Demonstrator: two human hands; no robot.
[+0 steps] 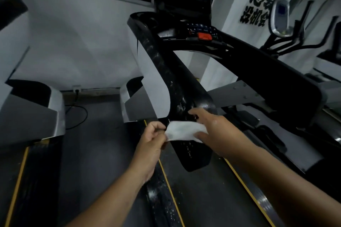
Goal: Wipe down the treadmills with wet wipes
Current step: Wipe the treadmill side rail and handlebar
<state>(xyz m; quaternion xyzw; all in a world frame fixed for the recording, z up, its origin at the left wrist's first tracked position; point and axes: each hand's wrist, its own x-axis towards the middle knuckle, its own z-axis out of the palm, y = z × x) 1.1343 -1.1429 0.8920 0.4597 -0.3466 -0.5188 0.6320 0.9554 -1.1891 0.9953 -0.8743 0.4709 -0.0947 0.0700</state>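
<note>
A thin, soft, white wet wipe [182, 132] is lying stretched across the lower end of the treadmill's left handrail [166, 64], just below the middle of the view. The handrail is a broad, glossy black bar, curving up towards 12 o'clock and speckled with pale streaks and droplets. The left hand [151, 138], at 9 o'clock of the wipe, is curling its fingers and pinching the wipe's left edge between thumb and fingertips. The right hand [214, 127], at 3 o'clock of it, is clamping the right edge between its thumb underneath and its fingers above, with the index finger reaching forward and touching the rail's wet surface. At 12 o'clock the handrail is joining the dark console [184, 29], which is carrying a row of small keys and a red stop button [204, 36]. Below the hands the matte grey belt [203, 190] is running towards 6 o'clock, edged by thin yellow stripes. At 9 o'clock a second treadmill [27, 116] with grey and silver plastic housing is standing on the dark floor, a black cable [79, 114] looping beside it.
</note>
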